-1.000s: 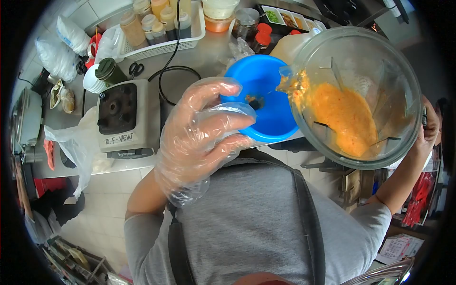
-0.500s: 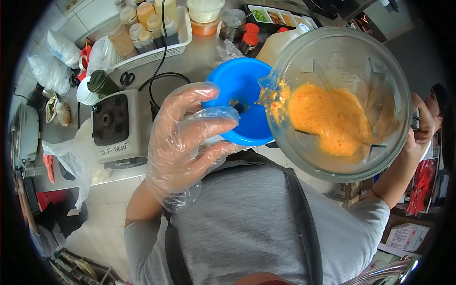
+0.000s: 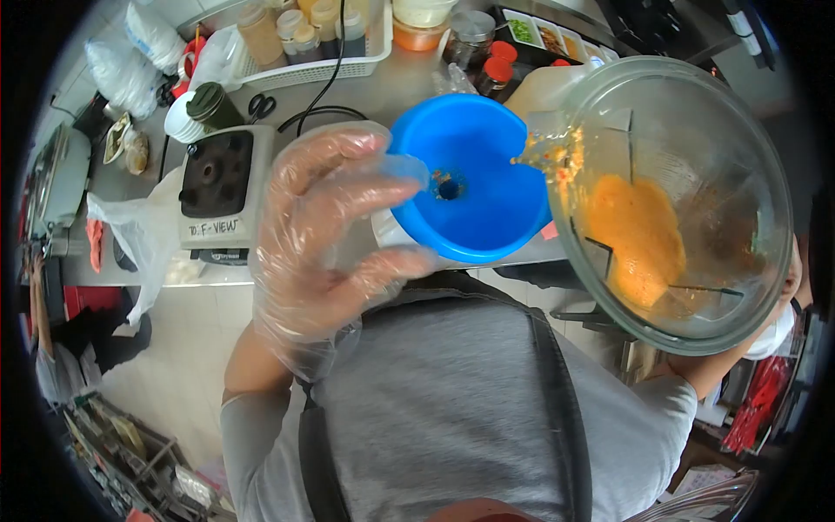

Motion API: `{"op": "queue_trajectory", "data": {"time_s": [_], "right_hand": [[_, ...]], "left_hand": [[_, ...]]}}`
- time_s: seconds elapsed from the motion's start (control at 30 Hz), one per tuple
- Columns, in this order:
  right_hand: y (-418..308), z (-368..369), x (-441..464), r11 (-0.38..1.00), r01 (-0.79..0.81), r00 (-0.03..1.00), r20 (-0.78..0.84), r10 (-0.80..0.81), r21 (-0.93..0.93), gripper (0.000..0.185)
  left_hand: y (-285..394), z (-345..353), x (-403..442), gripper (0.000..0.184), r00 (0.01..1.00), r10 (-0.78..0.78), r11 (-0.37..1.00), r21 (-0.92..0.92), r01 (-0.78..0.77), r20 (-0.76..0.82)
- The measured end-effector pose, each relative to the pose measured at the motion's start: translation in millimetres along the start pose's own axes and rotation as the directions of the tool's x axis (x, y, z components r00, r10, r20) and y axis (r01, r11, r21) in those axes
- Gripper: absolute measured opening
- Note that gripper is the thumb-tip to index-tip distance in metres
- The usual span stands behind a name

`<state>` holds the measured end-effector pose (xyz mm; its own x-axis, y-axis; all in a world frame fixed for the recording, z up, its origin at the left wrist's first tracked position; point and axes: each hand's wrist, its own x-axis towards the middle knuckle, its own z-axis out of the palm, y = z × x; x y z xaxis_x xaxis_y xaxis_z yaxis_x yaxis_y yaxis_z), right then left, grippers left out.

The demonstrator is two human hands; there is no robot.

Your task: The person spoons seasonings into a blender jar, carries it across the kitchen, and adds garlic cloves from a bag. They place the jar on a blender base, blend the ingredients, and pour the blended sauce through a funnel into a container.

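Note:
A blue funnel [image 3: 496, 209] with a dark hole at its bottom and orange bits around the hole sits in front of me. My left hand [image 3: 322, 226], in a clear plastic glove, is at its left rim with fingers apart and curved; a fingertip overlaps the rim. Whether it touches is unclear. My right hand [image 3: 792, 274], mostly hidden behind the jug, grips the clear blender jug [image 3: 713, 165] at its far right side. The jug is tilted, its spout over the funnel's right edge. Orange sauce [image 3: 639, 235] lies inside, with chunky bits at the spout.
A blender base [image 3: 222, 178] stands left on the steel counter, near scissors [image 3: 261, 106] and a dark green-lidded cup [image 3: 214, 106]. Behind are a white basket [image 3: 374, 61] of bottles, red-capped jars [image 3: 496, 74] and a topping tray [image 3: 548, 35]. A black cable [image 3: 326, 83] crosses the counter.
The jug has moved right and its sauce has shifted within it. More of the funnel's inside and its hole show. My left hand keeps its curved shape beside the rim.

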<state>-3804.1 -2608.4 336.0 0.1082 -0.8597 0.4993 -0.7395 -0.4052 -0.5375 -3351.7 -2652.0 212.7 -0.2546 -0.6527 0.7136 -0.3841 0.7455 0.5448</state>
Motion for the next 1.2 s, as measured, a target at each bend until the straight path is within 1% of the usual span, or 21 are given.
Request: {"op": "queue_trajectory", "data": {"time_s": [0.07,0.1,0.17,0.23,0.3,0.53,0.63,0.7,0.73,0.77,0.8,0.83,0.9,0.97,1.0,1.03,1.1,1.13,1.17,1.2], "right_hand": [[7.6,5.1,-2.6,0.999,0.007,1.000,-0.030,-0.006,0.032,0.055],[10.1,8.0,-5.7,0.999,0.007,0.999,-0.044,-0.004,0.051,0.055],[18.8,10.7,-6.8,0.997,0.013,0.998,-0.065,-0.009,0.076,0.054],[25.8,14.2,-10.7,0.994,0.018,0.996,-0.087,-0.009,0.103,0.053],[31.3,18.7,-13.4,0.992,0.019,0.994,-0.106,-0.006,0.124,0.052],[45.9,34.9,-24.2,0.983,0.020,0.986,-0.165,0.010,0.181,0.049],[47.7,36.8,-24.0,0.981,0.027,0.983,-0.184,0.009,0.193,0.048],[46.0,37.4,-24.1,0.980,0.036,0.980,-0.201,0.004,0.195,0.047],[43.7,36.9,-24.0,0.981,0.039,0.977,-0.214,0.003,0.193,0.047],[42.8,34.4,-21.1,0.981,0.049,0.974,-0.227,-0.006,0.186,0.047],[38.8,31.6,-19.9,0.982,0.052,0.969,-0.246,-0.006,0.179,0.046],[33.7,29.0,-19.6,0.984,0.051,0.965,-0.263,-0.004,0.173,0.046],[17.8,21.7,-21.1,0.987,0.054,0.948,-0.318,-0.004,0.149,0.045],[-1.1,12.6,-29.0,0.990,0.058,0.927,-0.374,-0.006,0.126,0.044],[-12.0,12.3,-33.0,0.992,0.056,0.915,-0.403,-0.005,0.115,0.044],[-24.3,11.6,-37.8,0.993,0.052,0.902,-0.432,-0.003,0.102,0.044],[-52.6,12.9,-47.7,0.997,0.033,0.870,-0.492,0.007,0.072,0.043],[-67.8,13.8,-53.8,0.998,0.018,0.852,-0.524,0.015,0.057,0.043],[-84.9,14.7,-59.3,0.999,0.007,0.834,-0.551,0.017,0.042,0.042],[-102.2,16.4,-64.7,1.000,0.001,0.817,-0.577,0.015,0.027,0.042]], "left_hand": [[7.2,-1.4,1.2,0.040,0.991,-0.119,0.991,0.048,0.122,-0.062],[9.4,0.3,0.2,0.040,0.990,-0.129,0.989,0.059,0.132,-0.061],[10.9,4.8,0.0,0.033,0.924,-0.358,0.929,-0.154,0.337,-0.138],[10.5,8.4,0.8,0.032,0.917,-0.366,0.925,-0.169,0.340,-0.157],[15.7,11.5,2.7,0.035,0.841,-0.514,0.841,-0.294,0.455,-0.168],[16.8,16.6,-2.5,0.036,0.805,-0.553,0.829,-0.243,0.504,-0.214],[14.6,11.8,-10.0,0.034,0.780,-0.569,0.819,-0.270,0.507,-0.261],[10.8,5.2,-15.1,0.033,0.790,-0.533,0.840,-0.298,0.453,-0.303],[16.7,1.3,-13.7,0.032,0.751,-0.582,0.804,-0.357,0.476,-0.311],[14.7,-3.5,-17.0,0.032,0.750,-0.582,0.804,-0.359,0.474,-0.313],[11.1,-10.7,-22.0,0.031,0.718,-0.603,0.791,-0.381,0.480,-0.348],[7.5,-19.2,-27.1,0.030,0.683,-0.622,0.778,-0.404,0.482,-0.383],[2.3,-40.9,-35.3,0.029,0.686,-0.617,0.783,-0.386,0.488,-0.386],[-6.5,-67.7,-46.2,0.030,0.709,-0.551,0.834,-0.322,0.448,-0.440],[-14.3,-84.1,-53.9,0.029,0.735,-0.503,0.863,-0.315,0.396,-0.454],[-18.3,-99.8,-60.0,0.029,0.731,-0.496,0.868,-0.306,0.392,-0.470],[-24.7,-133.0,-70.6,0.028,0.697,-0.459,0.887,-0.325,0.328,-0.550],[-33.5,-154.4,-81.4,0.027,0.708,-0.420,0.907,-0.273,0.320,-0.567],[-39.6,-177.3,-92.8,0.027,0.709,-0.411,0.911,-0.274,0.307,-0.572],[-45.6,-198.9,-104.5,0.026,0.682,-0.416,0.908,-0.244,0.339,-0.601]]}}
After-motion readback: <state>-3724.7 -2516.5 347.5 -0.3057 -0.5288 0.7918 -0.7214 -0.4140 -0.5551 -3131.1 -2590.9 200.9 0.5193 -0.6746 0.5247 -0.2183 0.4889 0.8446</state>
